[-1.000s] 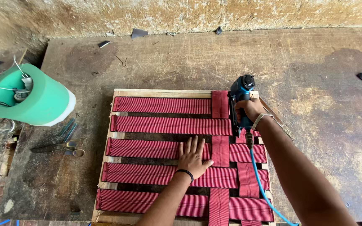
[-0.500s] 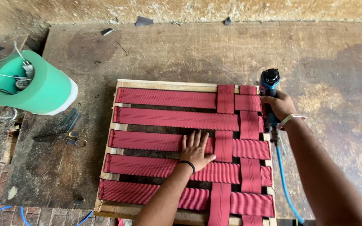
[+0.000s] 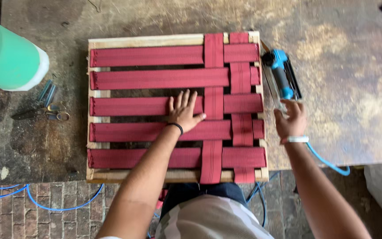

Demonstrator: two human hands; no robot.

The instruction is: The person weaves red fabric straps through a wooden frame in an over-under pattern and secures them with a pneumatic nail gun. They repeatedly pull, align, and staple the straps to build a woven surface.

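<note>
Since the earlier frames the right hand (image 3: 291, 120) has let go of the blue pneumatic stapler (image 3: 281, 79) it was gripping at the frame's right edge; the tool now lies on its side on the tabletop (image 3: 354, 88), just beside the right rail of the wooden frame (image 3: 147, 41). That hand hovers at the stapler's near end with its fingers (image 3: 298, 105) spread and loose, grasping nothing — whether the tips touch the tool I cannot tell. A white band sits on that wrist, and a blue air hose (image 3: 328, 163) curves away beneath the forearm.

Meanwhile the left hand (image 3: 183, 113) lies flat on the red webbing straps (image 3: 155, 79), fingers splayed open and pressing down near the middle of the frame, just left of the nearer upright strap. Five straps run across the frame and two run down it, woven over and under.

To the left, well apart from the frame, stand a large green roll (image 3: 9, 59) and, near it, a pair of scissors (image 3: 40, 113) lying on the tabletop.
</note>
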